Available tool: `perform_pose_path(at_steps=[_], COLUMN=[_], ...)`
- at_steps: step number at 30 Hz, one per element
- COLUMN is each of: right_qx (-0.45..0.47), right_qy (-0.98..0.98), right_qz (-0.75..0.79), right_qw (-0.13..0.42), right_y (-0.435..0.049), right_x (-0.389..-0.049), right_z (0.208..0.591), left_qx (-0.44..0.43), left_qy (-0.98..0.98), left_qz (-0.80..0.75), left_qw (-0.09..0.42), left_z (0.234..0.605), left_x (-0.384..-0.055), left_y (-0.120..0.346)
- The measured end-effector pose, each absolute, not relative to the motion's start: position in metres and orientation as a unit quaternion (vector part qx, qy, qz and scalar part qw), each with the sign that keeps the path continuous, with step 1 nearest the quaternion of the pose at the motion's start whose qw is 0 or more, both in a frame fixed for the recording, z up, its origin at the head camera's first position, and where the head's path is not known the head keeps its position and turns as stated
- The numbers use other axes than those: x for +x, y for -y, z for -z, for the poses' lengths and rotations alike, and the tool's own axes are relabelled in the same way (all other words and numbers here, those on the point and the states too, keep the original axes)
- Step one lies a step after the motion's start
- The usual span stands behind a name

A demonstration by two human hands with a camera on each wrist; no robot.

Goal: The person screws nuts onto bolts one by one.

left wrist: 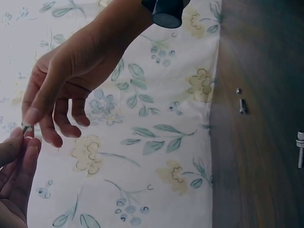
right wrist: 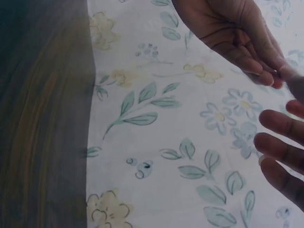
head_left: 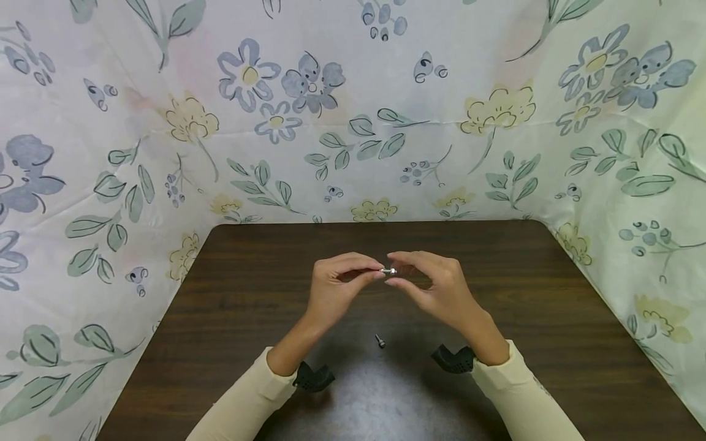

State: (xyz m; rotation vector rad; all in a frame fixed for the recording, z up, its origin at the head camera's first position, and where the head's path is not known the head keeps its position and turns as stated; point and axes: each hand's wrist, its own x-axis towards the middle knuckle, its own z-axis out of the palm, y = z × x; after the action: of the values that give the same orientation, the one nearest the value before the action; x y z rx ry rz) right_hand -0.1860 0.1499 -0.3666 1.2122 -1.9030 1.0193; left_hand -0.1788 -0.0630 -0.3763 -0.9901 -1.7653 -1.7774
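My left hand (head_left: 339,282) pinches a small metal bolt (head_left: 387,271) between thumb and fingertips, its lighter end pointing right. Thumb and index finger of my right hand (head_left: 438,283) are held apart above and below that end; in the head view a gap shows around it. In the left wrist view the right thumb overlaps the tip of the held bolt (left wrist: 25,127). The right wrist view shows the right hand's other fingers (right wrist: 282,142) spread, with the bolt hidden. A second bolt (head_left: 380,341) lies on the table below the hands.
The dark wooden table (head_left: 248,306) meets a flower-patterned cloth (head_left: 353,171) at the back and sides. In the left wrist view, a bolt with a nut on it (left wrist: 300,147), a smaller bolt (left wrist: 242,107) and a loose nut (left wrist: 238,90) lie on the tabletop.
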Motion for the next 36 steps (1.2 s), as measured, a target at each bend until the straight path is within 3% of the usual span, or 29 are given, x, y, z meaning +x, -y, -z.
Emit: perform_pose_path(at_steps=[36], right_qx=[0.476], right_qy=[0.703], right_qz=[-0.386], right_qw=[0.361], right_y=[-0.1475], right_x=[-0.1868], right_z=[0.3655], left_qx=[-0.357], left_qy=[0.635], left_qz=[0.651], left_qw=[0.214], left_z=[0.3766], left_x=[-0.1787], left_y=[0.0631])
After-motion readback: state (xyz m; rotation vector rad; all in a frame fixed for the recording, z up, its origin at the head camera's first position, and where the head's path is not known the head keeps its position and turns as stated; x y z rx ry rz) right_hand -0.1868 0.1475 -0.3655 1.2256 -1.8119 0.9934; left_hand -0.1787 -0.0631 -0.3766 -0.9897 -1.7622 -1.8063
